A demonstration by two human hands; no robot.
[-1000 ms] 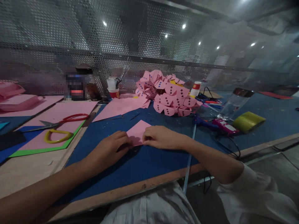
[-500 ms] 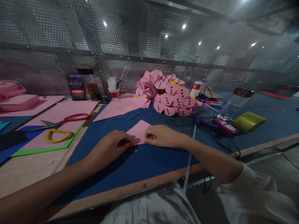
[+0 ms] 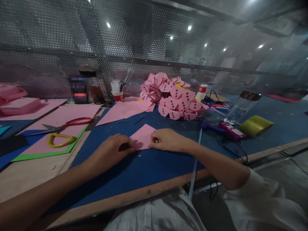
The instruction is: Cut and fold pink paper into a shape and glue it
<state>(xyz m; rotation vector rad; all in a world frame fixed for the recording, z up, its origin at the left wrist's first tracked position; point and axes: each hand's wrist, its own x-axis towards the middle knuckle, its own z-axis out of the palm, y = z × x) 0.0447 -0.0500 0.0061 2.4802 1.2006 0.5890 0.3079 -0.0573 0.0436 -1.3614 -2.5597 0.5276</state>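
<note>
A small pink paper [image 3: 143, 134] lies on the blue mat, its point facing away from me. My left hand [image 3: 120, 146] has curled fingers at its left corner, thumb and fingertips pressed together on the edge. At the right corner, my right hand [image 3: 166, 140] pinches the paper's edge, and its palm hides part of that side. Beyond the hands, a heap of folded pink paper pieces [image 3: 178, 99] with dark and blue dots is piled up. Larger pink sheets [image 3: 125, 110] lie left of that heap.
Red-handled scissors [image 3: 78, 121] and a yellow handle [image 3: 61, 140] rest on coloured sheets at the left. To the right are a glue gun [image 3: 232, 131], a clear jar [image 3: 242, 107] and a yellow roll [image 3: 257, 126]. Paper cups [image 3: 117, 91] stand by the mesh wall.
</note>
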